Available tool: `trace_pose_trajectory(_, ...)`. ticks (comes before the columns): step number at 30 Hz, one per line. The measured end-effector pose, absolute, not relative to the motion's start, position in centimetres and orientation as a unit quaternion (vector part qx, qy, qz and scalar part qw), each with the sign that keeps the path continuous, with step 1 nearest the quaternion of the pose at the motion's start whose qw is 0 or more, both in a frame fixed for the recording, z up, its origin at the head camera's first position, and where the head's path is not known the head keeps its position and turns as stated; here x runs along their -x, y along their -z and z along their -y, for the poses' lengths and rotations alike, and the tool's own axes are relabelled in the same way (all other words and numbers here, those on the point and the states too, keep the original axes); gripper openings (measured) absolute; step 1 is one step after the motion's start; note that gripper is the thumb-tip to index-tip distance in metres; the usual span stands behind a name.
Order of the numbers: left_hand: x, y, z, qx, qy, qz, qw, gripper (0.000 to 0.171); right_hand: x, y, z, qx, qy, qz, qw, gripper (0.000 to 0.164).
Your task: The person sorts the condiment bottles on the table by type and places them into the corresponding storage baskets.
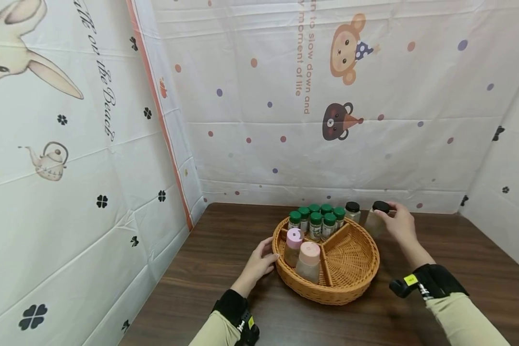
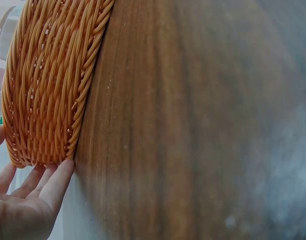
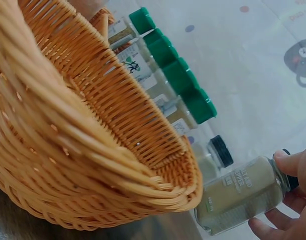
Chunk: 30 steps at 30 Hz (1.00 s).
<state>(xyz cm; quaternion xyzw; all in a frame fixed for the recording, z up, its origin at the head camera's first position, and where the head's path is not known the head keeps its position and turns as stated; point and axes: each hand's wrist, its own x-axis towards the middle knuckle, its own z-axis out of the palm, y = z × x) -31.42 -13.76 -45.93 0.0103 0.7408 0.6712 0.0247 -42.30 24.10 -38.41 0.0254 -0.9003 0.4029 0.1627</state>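
Note:
My right hand (image 1: 400,223) holds a glass pepper jar (image 3: 240,195) near its black lid, beyond the basket's right rim. The jar has white lettering and pale powder inside. Against the left outer wall of the round wicker basket (image 1: 354,288) rests my left hand (image 1: 257,264), fingers spread and fairly straight, thumb near the rim. Several green-capped spice jars (image 1: 315,226) stand in the rear compartment. The left one holds a pink-capped bottle (image 1: 293,246) and a peach-capped shaker (image 1: 309,262). The basket's right compartment (image 1: 350,257) shows bare wicker.
Another black-lidded jar (image 1: 352,211) stands behind the basket, left of the held one. The dark wooden table (image 1: 199,283) meets printed cloth walls at the back and left. A black strap with a small camera is on each wrist.

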Motion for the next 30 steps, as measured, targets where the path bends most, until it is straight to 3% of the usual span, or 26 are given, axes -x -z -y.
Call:
trace_pose_trajectory(14,31.5,46.1,13.8,-0.009,-0.669,-0.743,0.021,0.058,40.6,36.7,-22.9,-0.066,-0.4,0.891,0.203,0.06)
trace_pose_trajectory(30,31.5,46.2,13.7,-0.003,-0.672,-0.74,0.02,0.058,39.6,37.2,-20.7,-0.106,-0.397,0.891,0.195,0.059)
